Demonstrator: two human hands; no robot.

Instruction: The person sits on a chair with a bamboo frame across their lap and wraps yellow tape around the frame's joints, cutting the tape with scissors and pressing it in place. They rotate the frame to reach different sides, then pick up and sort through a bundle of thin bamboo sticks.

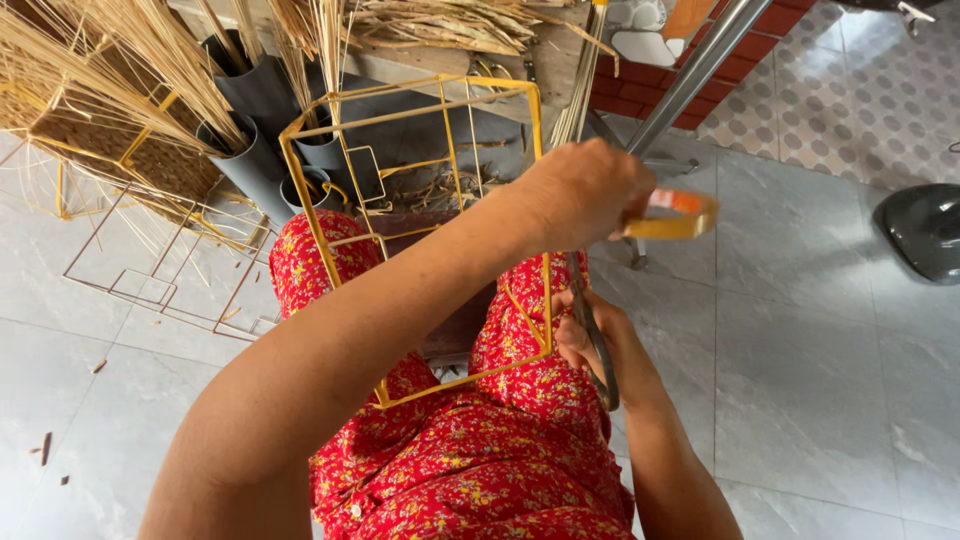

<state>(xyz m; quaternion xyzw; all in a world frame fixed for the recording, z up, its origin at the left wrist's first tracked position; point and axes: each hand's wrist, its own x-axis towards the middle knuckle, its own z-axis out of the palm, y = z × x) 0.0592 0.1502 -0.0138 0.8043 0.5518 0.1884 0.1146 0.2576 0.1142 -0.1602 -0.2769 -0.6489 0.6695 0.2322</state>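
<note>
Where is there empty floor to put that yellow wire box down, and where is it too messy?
Bare grey tiles lie on the right, between the red flowered lap and the dark round object. More bare floor lies at lower left, with only a few scraps. Crowded: the top left, with straw bundles, grey tubes and flat wire frames beside the yellow wire frame.

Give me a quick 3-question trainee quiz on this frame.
1. True or false: the left hand holds a roll of tape.
2. The right hand grips: A) a hammer B) scissors C) a brush
3. What colour is the wire frame resting on the lap?

Key: 1 true; 2 B; 3 yellow.
</note>
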